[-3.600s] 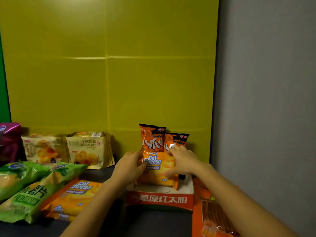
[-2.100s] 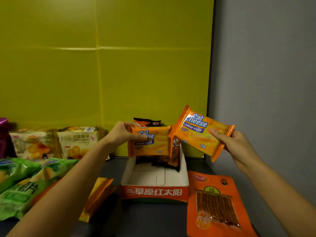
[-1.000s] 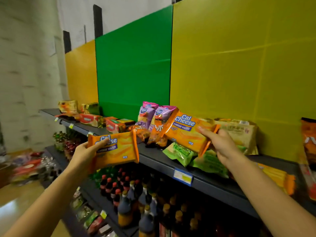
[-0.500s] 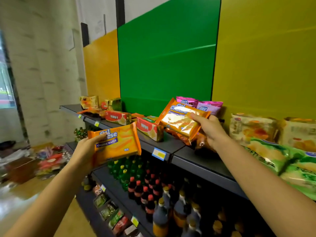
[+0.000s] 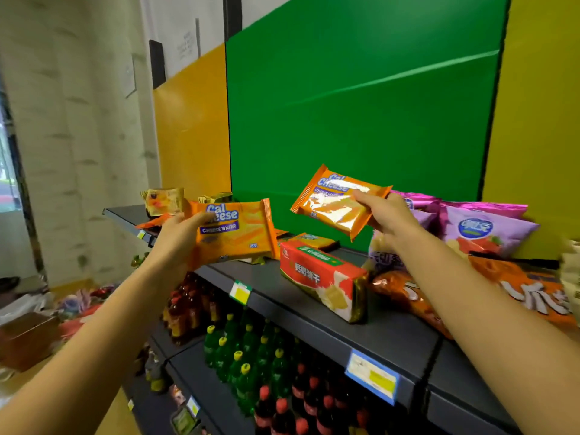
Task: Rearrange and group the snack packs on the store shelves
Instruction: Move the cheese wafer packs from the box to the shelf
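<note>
The left hand (image 5: 180,237) grips a wafer pack (image 5: 235,232) at centre left; the right hand (image 5: 387,215) pinches a second wafer pack (image 5: 337,202) at centre. Both packs hang above the shelf (image 5: 314,312), near a red cracker box (image 5: 323,277) and purple bags (image 5: 480,227).

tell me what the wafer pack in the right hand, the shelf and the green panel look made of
Wafer pack: thin glossy plastic film, judging by white glare and crimped ends. Shelf: matte dark grey, probably painted metal, with a thin straight front lip. Green panel: matte sheet, maybe card or plastic board; a crease crosses it.
</note>
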`<act>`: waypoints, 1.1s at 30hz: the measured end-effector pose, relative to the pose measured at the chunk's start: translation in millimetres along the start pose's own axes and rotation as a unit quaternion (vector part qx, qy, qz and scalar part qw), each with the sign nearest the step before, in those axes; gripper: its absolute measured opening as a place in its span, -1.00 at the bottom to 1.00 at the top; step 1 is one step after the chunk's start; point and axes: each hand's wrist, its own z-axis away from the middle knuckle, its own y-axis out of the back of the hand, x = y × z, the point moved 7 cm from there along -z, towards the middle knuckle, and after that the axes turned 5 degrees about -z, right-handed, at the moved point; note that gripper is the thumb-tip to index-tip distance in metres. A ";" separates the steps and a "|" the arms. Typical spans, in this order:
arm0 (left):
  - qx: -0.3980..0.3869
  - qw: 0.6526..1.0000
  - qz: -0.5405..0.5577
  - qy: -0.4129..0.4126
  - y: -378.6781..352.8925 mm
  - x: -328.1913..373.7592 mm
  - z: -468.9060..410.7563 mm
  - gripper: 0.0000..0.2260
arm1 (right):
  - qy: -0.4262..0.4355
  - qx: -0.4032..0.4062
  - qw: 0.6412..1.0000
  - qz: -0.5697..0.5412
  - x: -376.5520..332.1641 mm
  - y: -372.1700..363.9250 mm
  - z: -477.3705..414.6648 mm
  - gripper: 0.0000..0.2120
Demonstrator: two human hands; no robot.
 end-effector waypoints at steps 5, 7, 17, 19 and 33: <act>-0.031 0.999 -0.013 -0.030 -2.8 -4.1 -64.7 -0.93 | -0.006 0.013 1.000 0.021 21.8 -28.3 -45.1 -0.85; -0.049 0.998 -0.012 -0.042 -10.1 -6.4 -91.4 -0.91 | -0.005 0.018 0.999 0.039 26.1 -34.0 -61.1 -0.86; -0.216 0.975 -0.039 -0.035 -89.9 -33.0 -225.1 -0.93 | 0.025 0.099 0.989 0.103 34.3 -40.9 -127.9 -0.91; -0.263 0.962 -0.058 -0.033 -110.8 -40.2 -239.5 -0.94 | 0.020 0.109 0.987 0.114 35.8 -40.6 -134.1 -0.94; -0.516 0.765 -0.379 -0.071 -197.6 -111.8 -301.4 -0.76 | -0.043 0.150 0.952 0.264 77.7 -58.4 -180.7 -0.87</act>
